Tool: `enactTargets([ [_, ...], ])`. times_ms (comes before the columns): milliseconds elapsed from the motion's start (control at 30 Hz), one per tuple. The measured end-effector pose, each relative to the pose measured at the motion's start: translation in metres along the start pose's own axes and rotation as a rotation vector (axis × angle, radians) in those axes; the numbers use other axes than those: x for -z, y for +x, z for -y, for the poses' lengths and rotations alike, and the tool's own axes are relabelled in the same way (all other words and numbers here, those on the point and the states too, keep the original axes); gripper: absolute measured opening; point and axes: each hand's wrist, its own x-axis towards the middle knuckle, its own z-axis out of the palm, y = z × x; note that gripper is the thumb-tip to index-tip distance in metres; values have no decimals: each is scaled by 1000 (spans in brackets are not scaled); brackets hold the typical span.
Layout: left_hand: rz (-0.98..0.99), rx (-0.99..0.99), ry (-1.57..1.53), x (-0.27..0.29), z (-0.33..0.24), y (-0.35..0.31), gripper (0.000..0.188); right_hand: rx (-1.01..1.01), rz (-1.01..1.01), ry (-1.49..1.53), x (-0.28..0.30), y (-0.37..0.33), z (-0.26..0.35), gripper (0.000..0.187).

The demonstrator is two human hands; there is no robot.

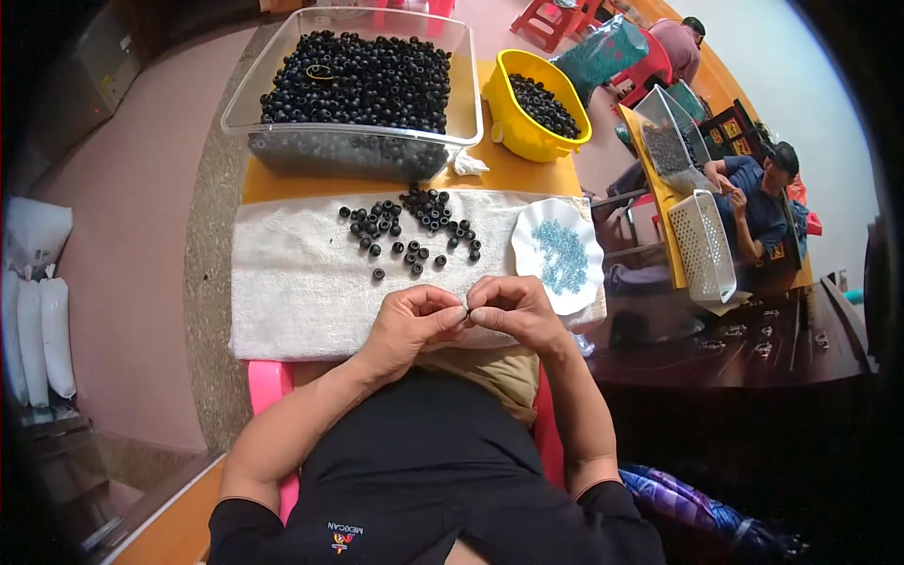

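My left hand (416, 322) and my right hand (516, 314) meet above the near edge of a white towel (282, 282). Thumbs and forefingers of both pinch one small dark piece, probably a black bead, mostly hidden by the fingertips. Just beyond them lies a loose scatter of round black beads (414, 248) with holes through them. To the right of my right hand, a white scalloped plate (576, 303) bears many tiny pale blue clear pieces (561, 252), too small to make out singly.
Behind the towel stand a large clear plastic bin (461, 122) full of black beads and a yellow basin (513, 132) with more. A crumpled tissue (469, 165) lies by the bin. At right, another person (763, 202) sits at a table with a white perforated basket (704, 247).
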Motion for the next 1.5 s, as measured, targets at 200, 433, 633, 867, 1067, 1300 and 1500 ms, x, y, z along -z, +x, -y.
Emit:
enactTargets([
  [200,10,-2,3,-1,2,-2,15,-20,-34,34,1,0,-8,9],
  [433,41,-23,68,0,4,-2,17,-45,-38,59,-2,-3,-7,10],
  [633,33,-32,54,1,6,0,17,33,3,-92,0,0,-5,10],
  [867,44,-61,67,1,7,0,17,183,0,-413,-3,-2,-2,12],
  [1067,28,-59,72,0,6,-1,16,138,-77,-241,-3,-4,-16,15],
  [1300,-7,-45,49,-2,3,-2,13,262,-146,-333,-18,-12,-14,22],
  [1500,-56,-42,-1,-4,2,-3,12,545,-284,-752,-30,-10,-18,39],
])
